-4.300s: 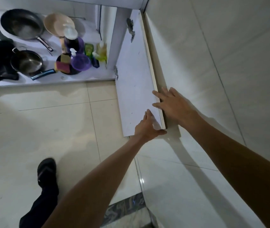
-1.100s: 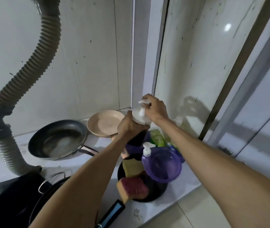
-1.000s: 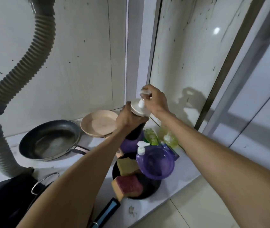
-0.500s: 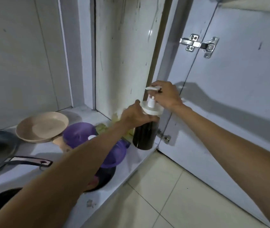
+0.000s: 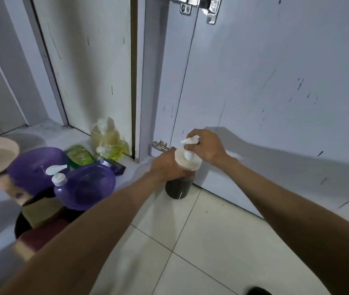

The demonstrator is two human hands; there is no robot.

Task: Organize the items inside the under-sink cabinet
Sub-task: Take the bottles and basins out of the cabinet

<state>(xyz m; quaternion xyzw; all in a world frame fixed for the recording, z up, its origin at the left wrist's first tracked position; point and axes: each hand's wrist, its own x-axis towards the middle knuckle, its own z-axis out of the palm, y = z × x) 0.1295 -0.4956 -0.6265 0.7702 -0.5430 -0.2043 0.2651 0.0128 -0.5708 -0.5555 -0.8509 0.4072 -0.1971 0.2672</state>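
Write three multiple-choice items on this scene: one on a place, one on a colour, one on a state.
1. Where is the dark pump bottle?
A) on a countertop
B) outside the cabinet, over the floor tiles by the open door
C) in a sink

2. What colour is the front bowl?
A) red
B) white
C) purple

3. What does the right hand do?
A) grips the bottle's pump head
B) lies flat on the floor
C) hangs empty

Answers:
1 B: its base is over the tiles, beside the door.
2 C: it is see-through purple.
3 A: its fingers curl round the white pump, while the left hand grips the neck.
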